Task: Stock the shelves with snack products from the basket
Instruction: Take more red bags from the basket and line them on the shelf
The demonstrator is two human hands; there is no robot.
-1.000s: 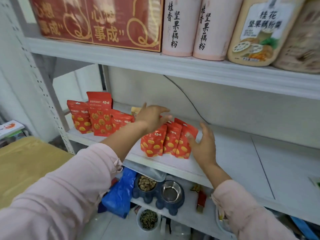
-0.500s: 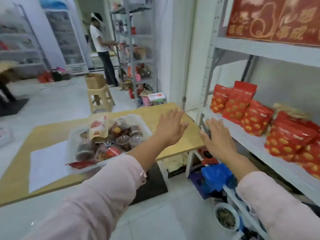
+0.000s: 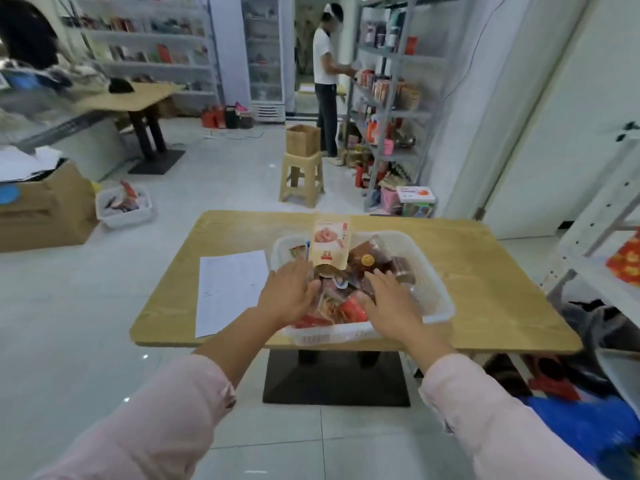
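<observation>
Two soft pale-pink sleeves (image 3: 156,427) rise from the lower edge, cut off there. The left hand (image 3: 289,294) and right hand (image 3: 391,303) hover flat over the white plastic lattice basket (image 3: 438,292) on the rounded wood-grain table (image 3: 485,271), fingers straight and loosely spread, gripping nothing — whether they touch the glossy, jumbled snack packets (image 3: 346,308) beneath is unclear. A tan kraft-paper pouch (image 3: 330,244) stands upright at the basket's far side. Red packets (image 3: 627,261) on the white metal shelf (image 3: 588,275), right, are cropped and blurred.
</observation>
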